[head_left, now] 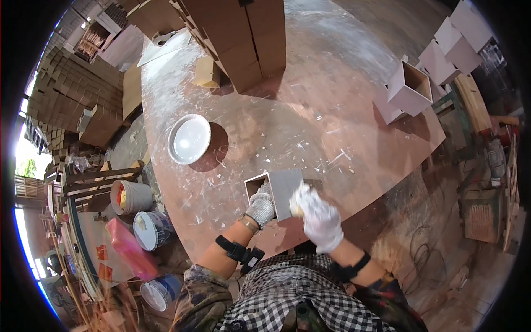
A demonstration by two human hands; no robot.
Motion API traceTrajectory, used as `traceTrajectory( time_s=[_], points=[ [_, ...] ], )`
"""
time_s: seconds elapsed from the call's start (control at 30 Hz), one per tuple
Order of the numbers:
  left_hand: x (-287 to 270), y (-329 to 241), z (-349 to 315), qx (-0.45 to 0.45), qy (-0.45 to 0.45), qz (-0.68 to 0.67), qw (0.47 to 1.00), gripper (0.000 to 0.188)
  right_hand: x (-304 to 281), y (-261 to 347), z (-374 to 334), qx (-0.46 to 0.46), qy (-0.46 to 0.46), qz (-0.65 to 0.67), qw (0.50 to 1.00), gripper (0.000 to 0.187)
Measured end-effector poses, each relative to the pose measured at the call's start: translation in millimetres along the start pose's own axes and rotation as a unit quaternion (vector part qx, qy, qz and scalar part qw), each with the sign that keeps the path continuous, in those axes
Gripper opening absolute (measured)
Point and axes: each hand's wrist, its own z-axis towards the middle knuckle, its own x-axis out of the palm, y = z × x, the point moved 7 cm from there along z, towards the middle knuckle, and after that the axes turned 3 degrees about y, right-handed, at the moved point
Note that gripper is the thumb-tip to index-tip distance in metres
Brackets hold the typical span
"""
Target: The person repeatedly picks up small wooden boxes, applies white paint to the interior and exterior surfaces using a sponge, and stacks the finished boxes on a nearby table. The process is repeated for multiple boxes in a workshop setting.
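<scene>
A small wooden box (286,191) with a whitish-grey outer face lies on its side at the near edge of the work table. My left hand (261,205), in a knitted glove, reaches into its open end and grips a wall; the fingertips are hidden inside. Beside the right face of the box is my right hand (322,222), in a glove smeared white. Its fingers are closed around something whitish with a yellowish edge, blurred and mostly hidden. A round white basin (189,139) of pale liquid stands farther left on the table.
The table (265,130) is splattered white. Tall brown cardboard boxes (243,41) rise at its far side, near a small yellowish block (207,72). Whitish open boxes (409,88) are piled at the far right. Buckets (150,230) stand off the left edge, beside a pink bundle (130,249).
</scene>
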Motion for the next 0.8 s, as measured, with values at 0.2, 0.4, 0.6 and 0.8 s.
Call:
traceTrajectory(
  time_s=[0.2, 0.4, 0.6, 0.8],
  points=[
    [-2, -1, -3, 0.015, -0.013, 0.031, 0.999, 0.059, -44, 2, -50, 0.056, 0.01, 0.027, 0.998, 0.048],
    [-11, -7, -11, -0.066, 0.09, 0.059, 0.992, 0.057, -69, -10, 65, -0.056, -0.081, 0.075, 0.992, 0.041],
    [56, 115, -9, 0.074, -0.158, 0.1, 0.98, 0.035, 19, 31, 110, -0.177, 0.019, 0.281, 0.943, 0.031],
    [37, 50, -11, -0.048, -0.006, -0.485, 0.873, 0.047, 3, 25, 3, -0.144, 0.044, 0.22, 0.964, 0.045]
  ],
)
